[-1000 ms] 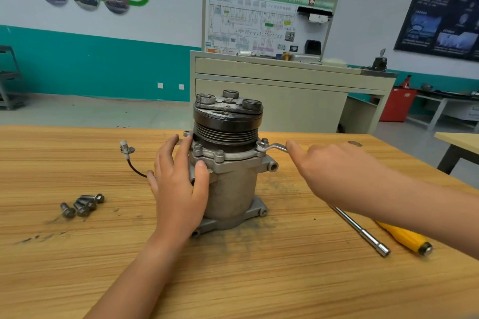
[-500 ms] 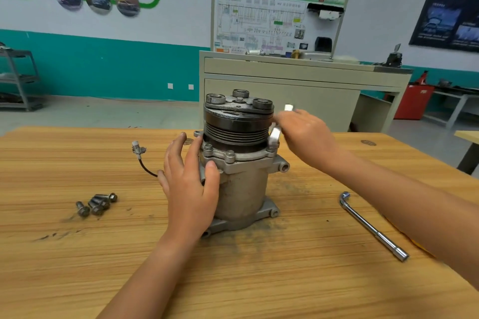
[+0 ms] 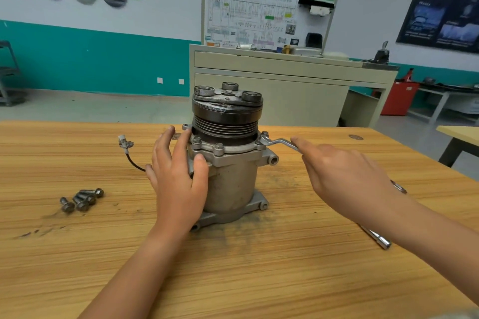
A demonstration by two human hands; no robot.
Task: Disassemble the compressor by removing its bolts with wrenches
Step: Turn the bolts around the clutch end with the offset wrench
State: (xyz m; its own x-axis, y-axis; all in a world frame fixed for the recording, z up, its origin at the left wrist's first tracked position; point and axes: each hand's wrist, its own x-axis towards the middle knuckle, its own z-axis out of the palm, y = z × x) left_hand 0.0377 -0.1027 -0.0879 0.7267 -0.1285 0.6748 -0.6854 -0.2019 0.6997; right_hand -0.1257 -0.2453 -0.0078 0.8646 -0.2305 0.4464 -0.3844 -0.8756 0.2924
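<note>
A grey metal compressor with a black grooved pulley on top stands upright on the wooden table. My left hand lies flat against its left side, fingers spread over the flange. Flange bolts sit in its rim. A silver offset wrench has its ring end on the right flange bolt, handle pointing right. My right hand holds the handle's far end, index finger stretched along it.
Several loose bolts lie on the table at the left. A black wire with a white connector trails from the compressor's left. An L-shaped socket wrench lies at the right, partly under my right arm. A cabinet stands behind.
My right hand lifted the wrench off and up beside the pulley half a second ago; now the wrench sits on the right flange bolt again, handle out to the right. My left hand stayed put.
</note>
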